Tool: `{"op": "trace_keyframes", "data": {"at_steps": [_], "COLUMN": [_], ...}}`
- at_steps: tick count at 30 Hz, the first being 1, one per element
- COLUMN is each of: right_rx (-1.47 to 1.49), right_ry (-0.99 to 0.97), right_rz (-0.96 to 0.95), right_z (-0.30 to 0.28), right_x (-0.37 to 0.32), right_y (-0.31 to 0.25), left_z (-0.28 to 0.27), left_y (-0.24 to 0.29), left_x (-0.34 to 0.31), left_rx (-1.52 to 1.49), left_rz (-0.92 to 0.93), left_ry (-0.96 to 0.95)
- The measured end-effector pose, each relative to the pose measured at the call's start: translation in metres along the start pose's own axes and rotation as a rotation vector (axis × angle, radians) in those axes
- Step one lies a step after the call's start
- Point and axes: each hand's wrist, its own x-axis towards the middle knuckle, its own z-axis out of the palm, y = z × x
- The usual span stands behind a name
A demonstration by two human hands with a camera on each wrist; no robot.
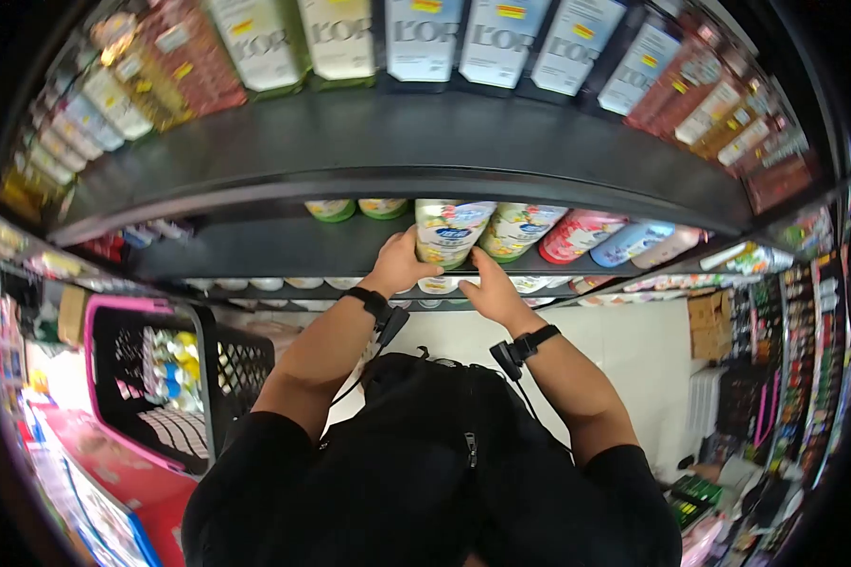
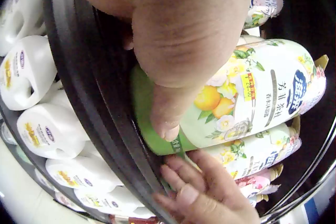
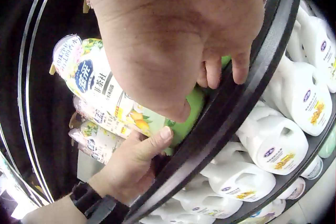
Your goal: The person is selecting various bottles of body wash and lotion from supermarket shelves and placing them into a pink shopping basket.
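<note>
A white body wash bottle (image 1: 452, 230) with a green base, printed with oranges and flowers, stands at the front edge of a black shelf. My left hand (image 1: 400, 265) holds its left side, the thumb lying across the green base in the left wrist view. At the other side is my right hand (image 1: 494, 290), its fingers loosely bent and spread by the base and shelf lip. Its thumb touches the green base in the right wrist view. A matching bottle (image 1: 522, 230) stands just to the right. The left hand's other fingers are mostly hidden.
Pink (image 1: 577, 233) and blue bottles (image 1: 629, 243) continue the row rightward. White handled jugs (image 2: 47, 134) fill the shelf below. Overhead, a shelf (image 1: 397, 142) carries large labelled bottles. A black shopping basket (image 1: 241, 354) with pink trim and goods inside stands at the left.
</note>
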Motion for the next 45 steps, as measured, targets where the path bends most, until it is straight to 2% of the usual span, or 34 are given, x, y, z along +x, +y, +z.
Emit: {"op": "trace_keyframes", "data": {"at_steps": [2, 3, 7, 11, 13, 15, 16, 17, 19, 20, 22, 25, 28, 34, 45], "right_rx": [-0.117, -0.141, -0.175, -0.100, -0.286, -0.430, -0.442, -0.468, -0.447, -0.463, -0.337, -0.017, 0.133, 0.172, 0.146], "right_ry": [-0.021, -0.063, -0.111, -0.251, -0.259, -0.461, -0.563, -0.646, -0.716, -0.718, -0.582, -0.439, -0.440, -0.306, -0.266], "right_rz": [-0.032, -0.003, -0.078, 0.214, 0.187, 0.407, 0.592, 0.663, 0.760, 0.763, 0.871, 1.100, 1.174, 1.195, 1.166], "right_z": [-0.006, -0.009, -0.017, -0.021, -0.014, -0.016, -0.016, -0.015, -0.021, -0.017, -0.017, 0.000, 0.013, 0.008, -0.003], "right_x": [-0.015, -0.022, -0.053, -0.084, -0.113, -0.143, -0.158, -0.178, -0.208, -0.223, -0.246, -0.272, -0.282, -0.270, -0.272], "right_y": [0.003, 0.005, 0.026, 0.062, 0.127, 0.171, 0.189, 0.215, 0.221, 0.232, 0.219, 0.215, 0.216, 0.208, 0.212], "left_z": [0.002, 0.005, 0.003, 0.004, 0.004, 0.003, 0.003, 0.002, -0.003, -0.003, 0.001, 0.000, -0.004, -0.001, -0.004], "left_y": [0.004, 0.003, 0.006, 0.001, 0.002, 0.000, -0.003, -0.007, -0.003, -0.002, -0.005, 0.001, 0.011, 0.005, 0.017], "left_x": [-0.002, -0.002, -0.006, -0.004, -0.003, 0.000, 0.001, 0.004, 0.006, 0.007, 0.008, 0.007, 0.006, 0.009, 0.005], "left_rx": [0.051, 0.069, 0.062, 0.047, 0.041, 0.040, 0.030, 0.020, -0.007, 0.006, 0.031, 0.034, 0.050, 0.037, 0.070], "left_rz": [-0.056, -0.066, -0.071, -0.067, -0.073, -0.081, -0.077, -0.075, -0.096, -0.100, -0.109, -0.117, -0.144, -0.171, -0.175], "left_ry": [0.029, 0.047, 0.060, 0.056, 0.043, 0.031, 0.000, -0.030, -0.079, -0.073, -0.062, -0.067, -0.068, -0.094, -0.041]}}
